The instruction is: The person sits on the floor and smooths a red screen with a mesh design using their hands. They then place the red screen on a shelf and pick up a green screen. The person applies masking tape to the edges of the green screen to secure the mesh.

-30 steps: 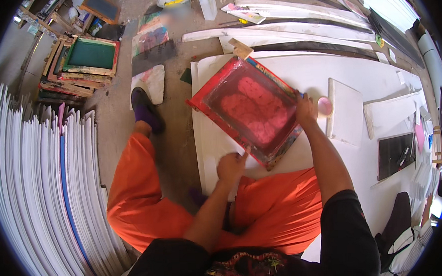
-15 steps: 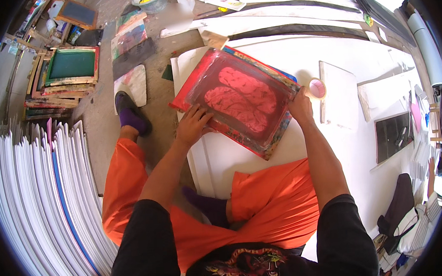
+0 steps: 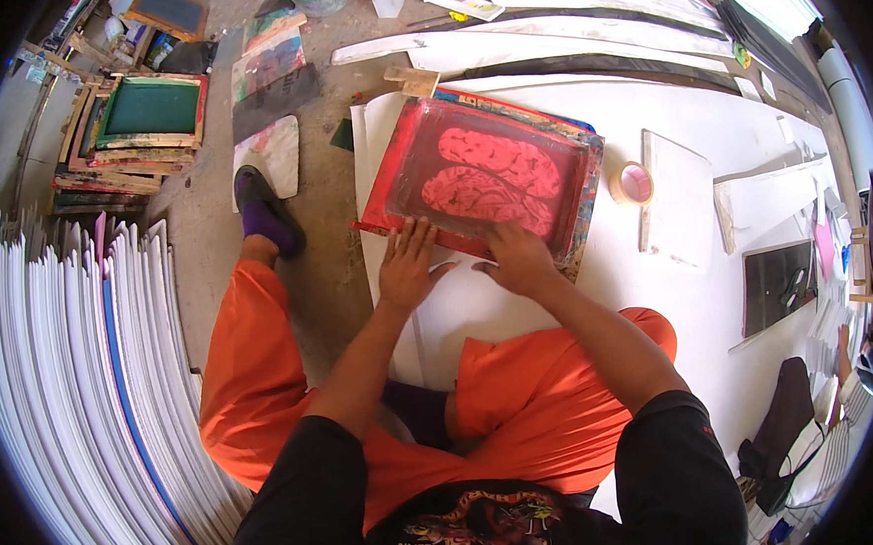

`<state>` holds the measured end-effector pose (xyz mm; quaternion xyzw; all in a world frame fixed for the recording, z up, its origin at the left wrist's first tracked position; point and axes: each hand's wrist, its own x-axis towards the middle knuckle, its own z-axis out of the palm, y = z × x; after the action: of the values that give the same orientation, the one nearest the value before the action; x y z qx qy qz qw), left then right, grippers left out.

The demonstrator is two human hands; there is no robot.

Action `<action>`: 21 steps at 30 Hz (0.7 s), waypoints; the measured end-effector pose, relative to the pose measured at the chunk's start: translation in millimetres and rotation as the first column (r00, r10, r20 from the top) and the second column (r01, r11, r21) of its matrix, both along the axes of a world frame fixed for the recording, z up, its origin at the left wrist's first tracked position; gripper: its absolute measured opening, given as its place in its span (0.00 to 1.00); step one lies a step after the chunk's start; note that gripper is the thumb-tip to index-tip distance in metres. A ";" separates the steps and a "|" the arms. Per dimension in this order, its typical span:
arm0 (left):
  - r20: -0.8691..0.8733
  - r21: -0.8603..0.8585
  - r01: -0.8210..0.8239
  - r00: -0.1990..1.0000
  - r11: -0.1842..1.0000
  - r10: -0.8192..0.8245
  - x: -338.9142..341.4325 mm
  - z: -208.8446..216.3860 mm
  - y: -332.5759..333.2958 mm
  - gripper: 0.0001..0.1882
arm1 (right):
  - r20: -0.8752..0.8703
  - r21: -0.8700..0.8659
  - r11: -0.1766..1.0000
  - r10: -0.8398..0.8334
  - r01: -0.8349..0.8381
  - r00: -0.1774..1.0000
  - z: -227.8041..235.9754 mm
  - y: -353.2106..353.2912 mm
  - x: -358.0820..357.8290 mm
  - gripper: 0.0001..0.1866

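Note:
A red-edged screen-printing frame (image 3: 398,176) lies tilted on the white sheet in front of me. Two pink-red patterned shapes (image 3: 498,161) show on its dark mesh. The fingers of my left hand (image 3: 410,264) stretch flat over the frame's near rim, thumb out to the side. My right hand (image 3: 519,258) rests close beside it on the same rim, fingers bent slightly over the edge and thumb apart. Neither hand grips the frame. At its far left corner sits a small wooden block (image 3: 413,80). Blue and multicoloured edges under the frame's far side are mostly hidden.
A roll of tape (image 3: 631,182) stands right of the frame, beside a pale board (image 3: 675,196). Stacked screen frames (image 3: 152,110) and a long row of white sheets (image 3: 58,391) fill the left. White strips (image 3: 563,44) lie beyond. A dark panel (image 3: 779,284) lies far right.
My right hand has let go of the frame's right corner and come to its near rim beside my left hand. The frame has turned slightly and lies flatter.

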<state>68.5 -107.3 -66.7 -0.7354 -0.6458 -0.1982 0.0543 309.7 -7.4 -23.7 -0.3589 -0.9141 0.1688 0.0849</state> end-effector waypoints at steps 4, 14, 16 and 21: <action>-0.096 -0.084 0.048 0.994 0.995 -0.056 -25.5 11.7 -5.9 0.42 | 0.053 0.204 0.975 0.084 -0.093 0.995 -16.1 -12.9 0.6 0.24; 0.183 -0.137 0.015 0.983 0.990 0.010 -84.7 12.9 10.0 0.23 | -0.025 0.184 0.936 -0.301 0.300 0.953 -6.3 35.5 44.5 0.25; 0.269 -0.169 -0.159 0.942 0.973 0.201 -82.2 29.3 33.5 0.23 | -0.034 0.157 0.627 -0.768 0.763 0.639 6.8 56.3 48.6 0.33; 0.390 -0.371 -0.430 0.732 0.823 0.558 -77.0 38.2 109.3 0.36 | 0.119 -0.173 0.324 -0.931 0.930 0.346 0.4 75.3 76.6 0.37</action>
<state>-8.6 2.0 -28.5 -0.4623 -0.8313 -0.2681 -0.1524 386.3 67.9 -23.3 -0.8235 -0.5204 0.1858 0.1285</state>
